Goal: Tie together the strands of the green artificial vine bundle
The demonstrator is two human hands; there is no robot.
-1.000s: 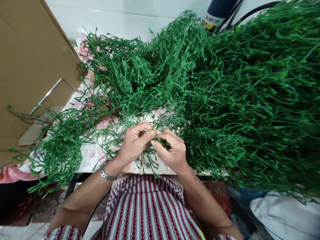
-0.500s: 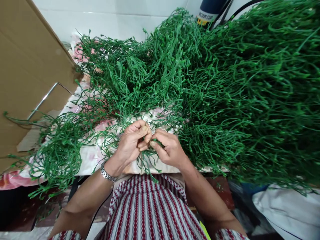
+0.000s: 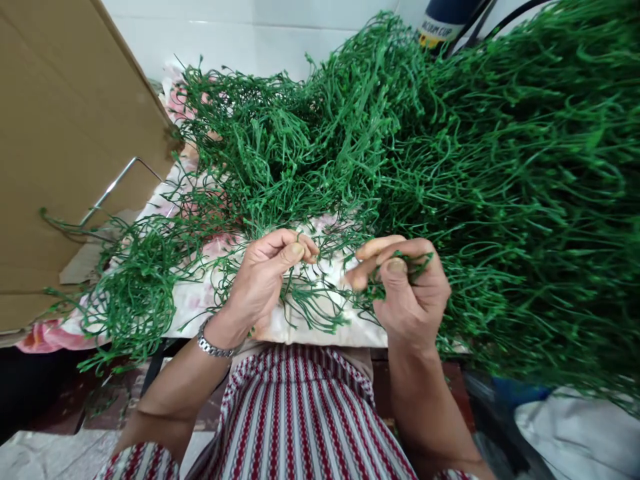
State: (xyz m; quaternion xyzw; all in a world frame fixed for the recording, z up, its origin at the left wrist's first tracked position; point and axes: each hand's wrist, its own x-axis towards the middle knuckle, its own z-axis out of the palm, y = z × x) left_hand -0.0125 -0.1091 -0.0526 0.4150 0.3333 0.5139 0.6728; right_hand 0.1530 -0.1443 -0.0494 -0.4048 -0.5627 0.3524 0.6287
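My left hand [image 3: 263, 277], with a metal watch on its wrist, pinches a thin green stem between thumb and forefinger above the cloth. To its right, my right hand [image 3: 413, 290] is turned palm up, with its thumb against the curled fingers and some green stems [image 3: 420, 265] caught in it. Two of its fingers reach out toward the left hand. Below and between both hands lie loose green stems [image 3: 315, 307] with small knobbed tips, plastic-looking, on a flowered cloth [image 3: 195, 303].
A big heap of the same stems [image 3: 480, 187] covers the back and right. A smaller tangled pile [image 3: 133, 293] hangs over the front left edge. Cardboard [image 3: 75, 120] and a bent metal rod [image 3: 107, 193] stand at left. A dark blue vacuum cup [image 3: 443, 27] is by the tiled wall.
My hands have come apart. The right moved right and turned its palm up, carrying stems; the left stays nearly in place with its pinch. The view has shifted slightly left.
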